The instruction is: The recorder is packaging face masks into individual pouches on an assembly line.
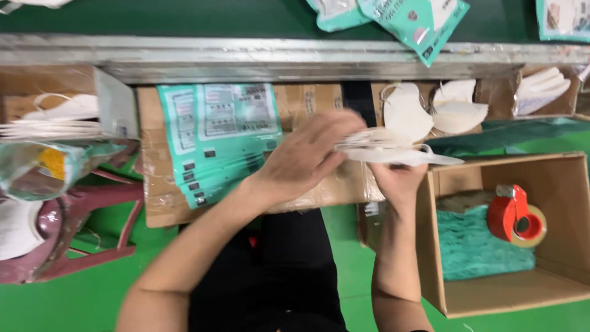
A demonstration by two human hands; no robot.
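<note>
Holding a small stack of white folded masks (393, 147) from both sides, the left hand (307, 157) and right hand (396, 178) clamp it, probably to keep edges even. Left of it lie teal pouches (215, 138). Right, an open cardboard box (553, 178) holds a red tape dispenser (515, 216) on teal cloth (479, 246).

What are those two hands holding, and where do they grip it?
A stack of flat white face masks. The right hand supports it from underneath near the middle; the left hand rests on top at the stack's left end. Motion blur hides the fingertips.
</note>
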